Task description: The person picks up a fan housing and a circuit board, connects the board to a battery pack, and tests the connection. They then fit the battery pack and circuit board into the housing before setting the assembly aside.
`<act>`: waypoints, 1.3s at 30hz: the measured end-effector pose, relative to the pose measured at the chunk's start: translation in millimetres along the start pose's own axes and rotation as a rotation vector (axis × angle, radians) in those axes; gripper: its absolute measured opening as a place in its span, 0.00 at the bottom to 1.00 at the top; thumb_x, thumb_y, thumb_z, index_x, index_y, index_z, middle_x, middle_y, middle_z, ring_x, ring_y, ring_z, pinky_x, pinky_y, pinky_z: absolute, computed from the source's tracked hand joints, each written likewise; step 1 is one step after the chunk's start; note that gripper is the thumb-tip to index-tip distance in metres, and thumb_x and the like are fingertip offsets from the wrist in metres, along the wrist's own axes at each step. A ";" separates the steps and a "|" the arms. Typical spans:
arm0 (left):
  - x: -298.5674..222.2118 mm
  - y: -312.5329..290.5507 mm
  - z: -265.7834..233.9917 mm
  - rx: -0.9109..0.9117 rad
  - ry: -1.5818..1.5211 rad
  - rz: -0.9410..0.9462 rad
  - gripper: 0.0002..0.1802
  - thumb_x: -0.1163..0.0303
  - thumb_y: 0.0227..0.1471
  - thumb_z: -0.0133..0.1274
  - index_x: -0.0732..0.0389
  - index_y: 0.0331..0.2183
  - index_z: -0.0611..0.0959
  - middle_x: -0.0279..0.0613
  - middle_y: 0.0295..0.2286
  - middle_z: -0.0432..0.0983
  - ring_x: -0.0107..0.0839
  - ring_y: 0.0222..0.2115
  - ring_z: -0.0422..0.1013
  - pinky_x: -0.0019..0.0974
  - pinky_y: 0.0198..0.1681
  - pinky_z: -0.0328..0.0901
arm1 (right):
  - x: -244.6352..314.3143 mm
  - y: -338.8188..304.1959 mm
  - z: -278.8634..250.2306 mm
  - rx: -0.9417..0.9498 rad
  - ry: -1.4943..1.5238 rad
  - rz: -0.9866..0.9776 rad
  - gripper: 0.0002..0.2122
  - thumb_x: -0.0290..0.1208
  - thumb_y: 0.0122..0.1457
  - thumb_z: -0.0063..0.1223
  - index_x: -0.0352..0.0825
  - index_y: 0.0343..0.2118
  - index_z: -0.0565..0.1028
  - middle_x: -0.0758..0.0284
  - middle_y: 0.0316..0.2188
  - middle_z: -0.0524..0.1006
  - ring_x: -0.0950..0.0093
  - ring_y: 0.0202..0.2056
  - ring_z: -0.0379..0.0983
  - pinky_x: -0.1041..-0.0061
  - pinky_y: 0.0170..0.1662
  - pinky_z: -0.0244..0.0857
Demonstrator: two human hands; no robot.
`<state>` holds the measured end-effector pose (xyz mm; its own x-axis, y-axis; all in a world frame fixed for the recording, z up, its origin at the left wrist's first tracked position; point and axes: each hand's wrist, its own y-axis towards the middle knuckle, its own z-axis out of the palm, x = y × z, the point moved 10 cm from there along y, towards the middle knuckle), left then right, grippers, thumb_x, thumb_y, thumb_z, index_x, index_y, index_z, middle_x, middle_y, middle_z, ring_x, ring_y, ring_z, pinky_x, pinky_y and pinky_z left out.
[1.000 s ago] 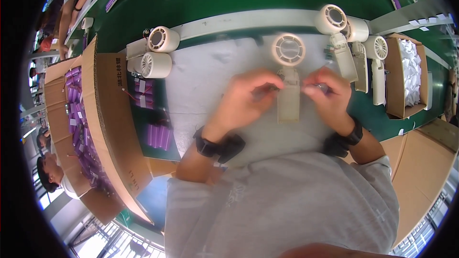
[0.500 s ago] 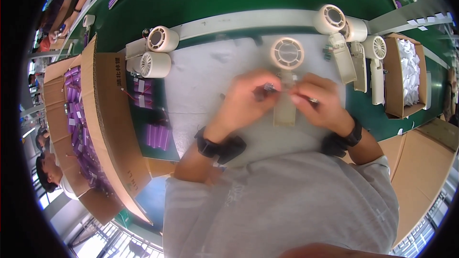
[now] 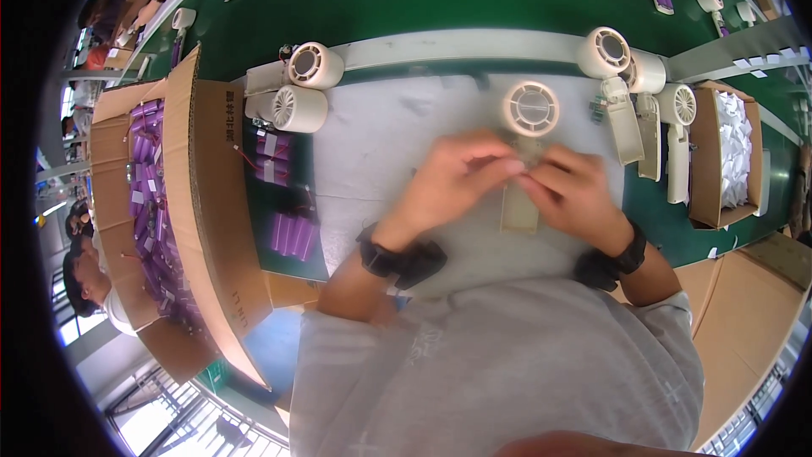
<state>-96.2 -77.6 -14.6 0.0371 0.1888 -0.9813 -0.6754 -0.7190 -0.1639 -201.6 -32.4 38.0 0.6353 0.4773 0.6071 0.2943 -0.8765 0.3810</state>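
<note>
A cream handheld fan [image 3: 531, 108] lies on the pale mat [image 3: 372, 131] in front of me, its round head away from me and its open handle towards me. Above the upper handle, my left hand [image 3: 461, 176] is closed, thumb and forefinger pinched. My right hand [image 3: 577, 193] is closed beside it, its fingertips meeting those of the left. Whatever sits between the fingertips is too small and hidden to make out. Both hands cover part of the handle; its lower shell [image 3: 519, 210] shows below them.
Left stands a cardboard box [image 3: 216, 228] of purple battery packs [image 3: 156, 211]; more purple packs [image 3: 294, 235] lie beside the mat. Fan heads [image 3: 300, 110] stand at the mat's far left. Right are fan bodies [image 3: 623, 123] and a box of white pieces [image 3: 734, 148]. A pale rail [image 3: 406, 51] crosses behind.
My fingertips have come together above the handle, and the small metallic bits seen in both hands earlier are now hidden. The whole view has shifted slightly, moving the scene rightward and down.
</note>
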 end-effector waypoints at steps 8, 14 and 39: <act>12.0 0.3 -0.1 0.006 -0.113 -0.131 0.07 0.77 0.56 0.54 0.66 0.38 0.83 0.37 0.31 0.77 0.22 0.29 0.72 0.26 0.32 0.68 | -19.2 -1.6 -7.1 -0.103 0.194 0.199 0.04 0.23 0.49 0.64 0.33 0.27 0.79 0.68 0.20 0.71 0.75 0.16 0.66 0.76 0.18 0.57; 14.1 1.1 -0.6 0.054 -0.119 -0.157 0.08 0.79 0.55 0.55 0.66 0.39 0.83 0.37 0.32 0.77 0.23 0.30 0.73 0.27 0.33 0.68 | -19.9 -1.4 -5.0 -0.100 0.193 0.174 0.04 0.22 0.49 0.64 0.34 0.29 0.81 0.68 0.19 0.71 0.76 0.16 0.67 0.77 0.18 0.57; 12.5 0.4 -10.0 0.054 -0.205 -0.171 0.21 0.86 0.47 0.59 0.65 0.45 0.77 0.40 0.38 0.78 0.27 0.37 0.76 0.29 0.42 0.72 | 6.0 0.9 -4.6 0.007 -0.105 -0.040 0.08 0.23 0.44 0.63 0.39 0.30 0.80 0.71 0.20 0.67 0.73 0.16 0.66 0.74 0.18 0.59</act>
<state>-88.6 -82.3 -27.9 0.0079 0.4400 -0.8980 -0.7108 -0.6292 -0.3145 -200.8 -30.0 45.1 0.6940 0.5033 0.5147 0.3263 -0.8573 0.3983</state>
